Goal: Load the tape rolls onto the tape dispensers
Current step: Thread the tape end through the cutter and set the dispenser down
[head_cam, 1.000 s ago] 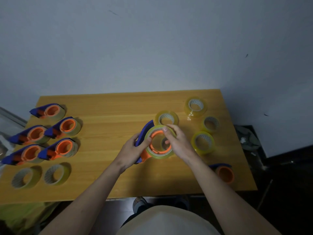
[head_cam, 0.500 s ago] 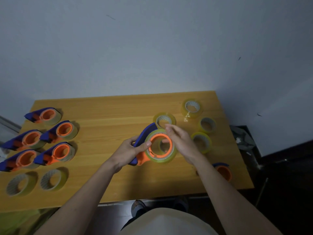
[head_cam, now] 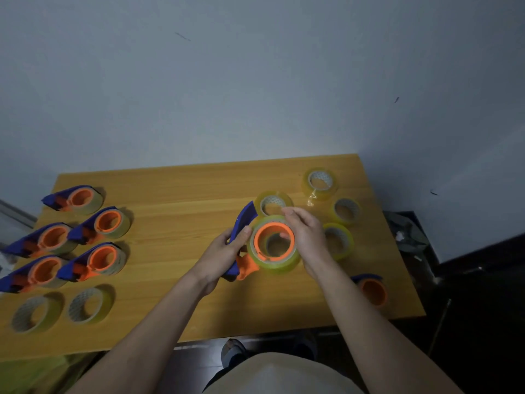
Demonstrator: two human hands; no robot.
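My left hand [head_cam: 224, 251] grips the blue dispenser [head_cam: 241, 226] by its handle; my right hand [head_cam: 305, 237] curls its fingers over the tape roll [head_cam: 274, 261], seated on the orange hub near the middle of the table [head_cam: 176, 194]. Risk: a roll not pushed fully home could cock sideways — or slip off. No brand or writing is legible.

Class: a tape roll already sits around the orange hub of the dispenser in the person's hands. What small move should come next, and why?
Probably find the tape roll's loose end and draw it toward the blue blade guard. The left hand grips the dispenser; the right hand's fingers rest at the hub, and no strip is pulled out.
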